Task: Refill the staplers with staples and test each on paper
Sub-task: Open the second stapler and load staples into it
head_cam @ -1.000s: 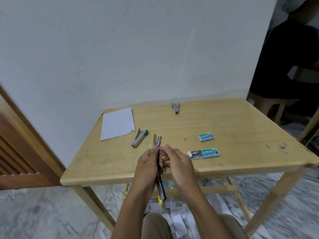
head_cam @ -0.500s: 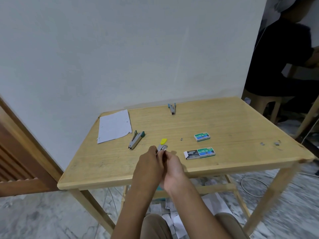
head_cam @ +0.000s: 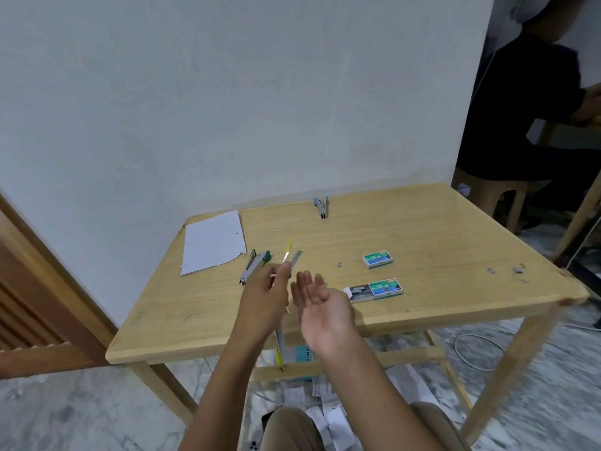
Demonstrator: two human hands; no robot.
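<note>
My left hand (head_cam: pixel 265 297) grips a yellow-tipped stapler (head_cam: pixel 290 255), swung open lengthwise; one end sticks up past my fingers and the other hangs below the table edge. My right hand (head_cam: pixel 320 304) is beside it, palm up, fingers apart, holding nothing. A green-tipped stapler (head_cam: pixel 255 265) lies on the wooden table (head_cam: pixel 422 229) just left of my left hand. A blue stapler (head_cam: pixel 322 206) rests near the wall. An open staple box (head_cam: pixel 374 289) lies right of my right hand, and a closed one (head_cam: pixel 378 259) sits behind it. White paper (head_cam: pixel 213 240) is at the back left.
Loose staple bits (head_cam: pixel 517 270) lie near the table's right edge, one (head_cam: pixel 339 264) by the closed box. Paper scraps (head_cam: pixel 328 408) litter the marble floor under the table. A seated person (head_cam: pixel 533 125) is at the far right. A wooden door (head_cam: pixel 29 304) stands left.
My right hand let go of the stapler and opened palm up to the right. My left hand keeps the stapler, whose upper end has tilted up and to the right. The view shifted.
</note>
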